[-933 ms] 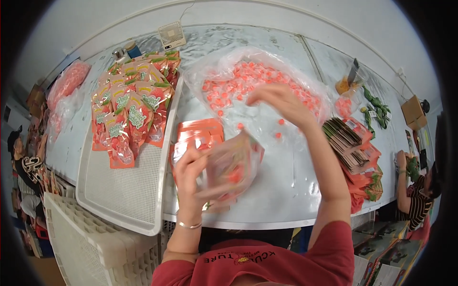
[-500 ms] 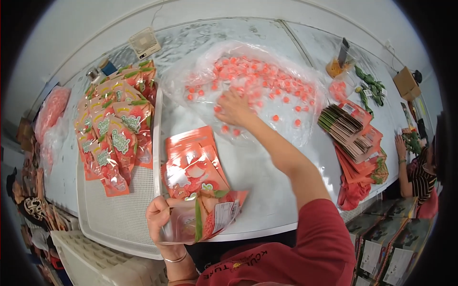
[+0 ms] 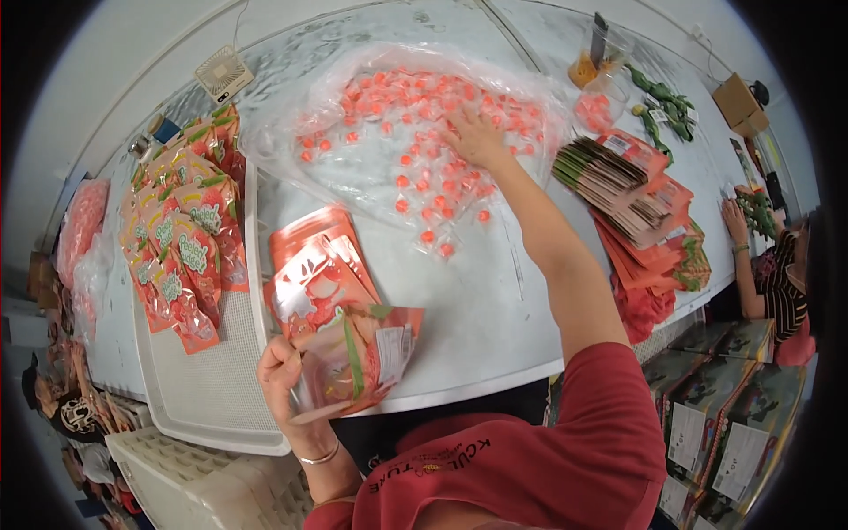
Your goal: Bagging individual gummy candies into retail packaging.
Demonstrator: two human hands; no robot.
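Note:
My left hand (image 3: 281,378) is closed on the edge of a red and clear stand-up pouch (image 3: 384,353), held upright at the table's near edge with its mouth parted. My right hand (image 3: 477,140) reaches out with spread fingers, palm down on a heap of small wrapped red candies (image 3: 389,99). Whether candies lie under its fingertips is hidden. The candies are spread over a large clear plastic bag (image 3: 269,146), and several have come nearer to me. Just beyond the held pouch lies a flat stack of red pouches (image 3: 309,265).
On the left, a white mesh tray (image 3: 199,375) bears filled pouches (image 3: 190,238). At right are stacked flat pouches (image 3: 632,190), a plastic tub (image 3: 605,66) and green cloth-like strips (image 3: 667,102). A small fan (image 3: 223,75) stands at the back. Another person's hand (image 3: 735,223) is far right.
My right hand has moved right and farther across the heap, and several candies now lie nearer to me. My left hand keeps its hold on the pouch. The whole view has shifted slightly.

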